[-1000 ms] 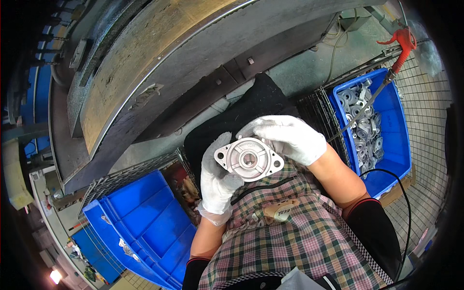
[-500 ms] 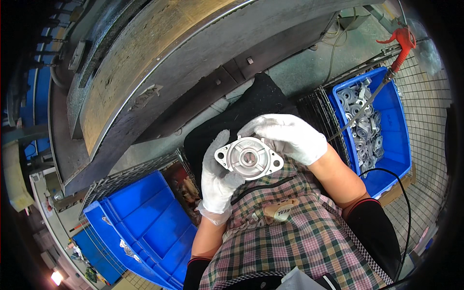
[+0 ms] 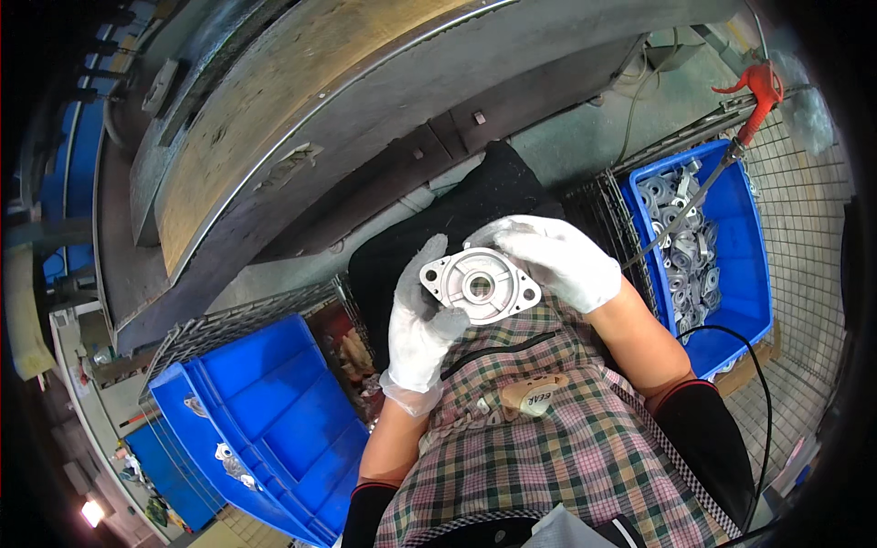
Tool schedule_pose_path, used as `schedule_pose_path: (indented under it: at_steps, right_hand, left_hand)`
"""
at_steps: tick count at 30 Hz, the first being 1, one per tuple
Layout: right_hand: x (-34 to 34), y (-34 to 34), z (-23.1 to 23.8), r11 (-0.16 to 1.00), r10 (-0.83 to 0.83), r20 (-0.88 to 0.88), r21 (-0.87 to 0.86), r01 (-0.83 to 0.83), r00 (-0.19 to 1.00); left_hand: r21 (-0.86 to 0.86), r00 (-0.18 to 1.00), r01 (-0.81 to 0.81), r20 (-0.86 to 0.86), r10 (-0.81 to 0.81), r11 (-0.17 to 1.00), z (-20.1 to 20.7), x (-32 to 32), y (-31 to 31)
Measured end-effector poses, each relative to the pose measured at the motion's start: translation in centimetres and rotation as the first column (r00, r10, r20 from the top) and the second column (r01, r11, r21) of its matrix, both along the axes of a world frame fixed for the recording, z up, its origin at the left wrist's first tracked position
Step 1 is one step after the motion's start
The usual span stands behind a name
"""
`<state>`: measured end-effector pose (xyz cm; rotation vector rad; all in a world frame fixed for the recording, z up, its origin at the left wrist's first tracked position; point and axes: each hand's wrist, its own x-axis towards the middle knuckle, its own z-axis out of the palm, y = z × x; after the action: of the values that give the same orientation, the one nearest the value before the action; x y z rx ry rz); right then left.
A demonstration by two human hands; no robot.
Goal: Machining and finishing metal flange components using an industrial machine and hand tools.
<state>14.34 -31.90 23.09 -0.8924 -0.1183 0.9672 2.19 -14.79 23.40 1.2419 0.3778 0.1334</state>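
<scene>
Left hand [image 3: 418,331], gloved in white: the fingers and thumb pinch one end of a grey metal part [image 3: 494,290], the thumb lying along its near left edge. Right hand [image 3: 568,267], also gloved: the fingers curl together at the part's far right edge; the thumb is hidden, so whether they pinch it cannot be told. The part, a ring with two drilled ears, is held in front of the checked apron [image 3: 557,457], ribbed face toward the wearer. The step in hand appears to be holding and viewing this face; any turn or release would call for one hand to keep a firm pinch. Farther out, right: a blue bin [image 3: 736,247] of similar parts [image 3: 687,260], beneath a red handle [image 3: 759,91]. Left: another blue bin [image 3: 283,416].
</scene>
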Motion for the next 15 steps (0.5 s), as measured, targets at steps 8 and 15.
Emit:
schedule_pose_path:
  at_steps: [8, 15]
  right_hand:
    - [-0.2, -5.8, 0.2, 0.957, 0.052, 0.298, -0.286, 0.037, 0.953]
    - [-1.1, -20.0, 3.5, 0.395, 0.174, 0.659, -0.728, 0.561, 0.732]
  left_hand:
    - [0.004, 0.957, 0.290, -0.023, -0.290, 0.957, -1.2, 1.1, -2.2]
    - [0.164, 0.877, 0.449, -0.272, -0.397, 0.879, -1.7, 1.5, -2.0]
